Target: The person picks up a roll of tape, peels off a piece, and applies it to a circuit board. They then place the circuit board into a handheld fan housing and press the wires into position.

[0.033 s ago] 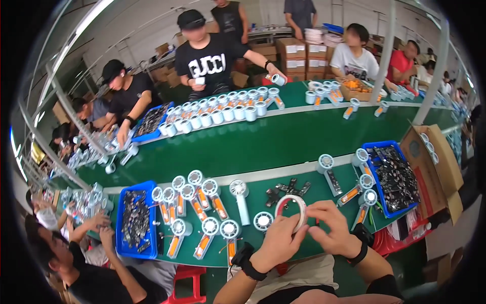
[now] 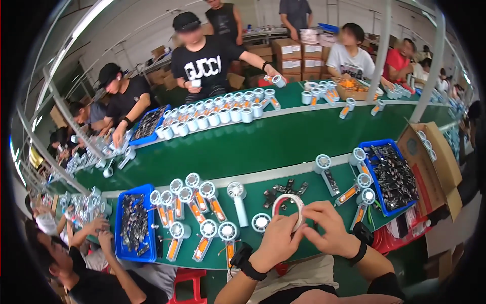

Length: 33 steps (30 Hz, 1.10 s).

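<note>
White, ring-shaped roll with reddish inner wall, in hand

The left hand [image 2: 276, 240] has its fingers clasped around the lower edge of the roll [image 2: 299, 209]; the right hand's [image 2: 332, 231] curve at its right side, pinching or not unclear. Beyond the fingers: small black parts [image 2: 290, 183].

Both hands [image 2: 277, 239] [image 2: 334, 234] nearly meet, fingers [image 2: 319, 209] bent, forearms [image 2: 377, 269] angled inward.

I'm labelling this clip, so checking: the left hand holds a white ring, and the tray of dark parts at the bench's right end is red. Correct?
Not quite: the tray of dark parts at that end is blue, as the head view shows. The left hand does hold a white ring.
</note>
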Motion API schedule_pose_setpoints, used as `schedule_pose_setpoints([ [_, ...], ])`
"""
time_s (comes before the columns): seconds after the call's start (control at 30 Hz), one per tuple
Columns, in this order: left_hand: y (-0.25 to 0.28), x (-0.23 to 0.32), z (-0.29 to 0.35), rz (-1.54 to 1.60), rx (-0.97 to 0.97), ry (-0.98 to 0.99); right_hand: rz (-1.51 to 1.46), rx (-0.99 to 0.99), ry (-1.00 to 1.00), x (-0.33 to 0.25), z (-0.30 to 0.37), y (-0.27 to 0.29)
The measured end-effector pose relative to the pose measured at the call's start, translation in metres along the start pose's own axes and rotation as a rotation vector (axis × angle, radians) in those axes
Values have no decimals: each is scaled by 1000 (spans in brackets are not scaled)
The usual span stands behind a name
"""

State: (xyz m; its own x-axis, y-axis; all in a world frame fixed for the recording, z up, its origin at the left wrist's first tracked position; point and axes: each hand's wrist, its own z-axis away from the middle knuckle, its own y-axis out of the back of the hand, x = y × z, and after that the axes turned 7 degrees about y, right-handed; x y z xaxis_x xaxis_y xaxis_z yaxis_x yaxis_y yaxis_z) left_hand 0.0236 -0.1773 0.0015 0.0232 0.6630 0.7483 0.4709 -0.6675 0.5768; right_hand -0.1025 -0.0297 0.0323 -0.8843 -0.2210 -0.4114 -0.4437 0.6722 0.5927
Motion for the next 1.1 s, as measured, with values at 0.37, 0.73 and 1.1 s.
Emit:
schedule_pose_setpoints([
  [0.37,1,-10,-26,-16,-27,-182,20,86,-129,7,8,-7],
  [0.73,22,-15,-43,-73,-69,-209,-333,116,-443,24,-19,-11],
  [1.1,23,-37,-39,-29,87,-158,-51,82,-93,32,-38,-28],
])
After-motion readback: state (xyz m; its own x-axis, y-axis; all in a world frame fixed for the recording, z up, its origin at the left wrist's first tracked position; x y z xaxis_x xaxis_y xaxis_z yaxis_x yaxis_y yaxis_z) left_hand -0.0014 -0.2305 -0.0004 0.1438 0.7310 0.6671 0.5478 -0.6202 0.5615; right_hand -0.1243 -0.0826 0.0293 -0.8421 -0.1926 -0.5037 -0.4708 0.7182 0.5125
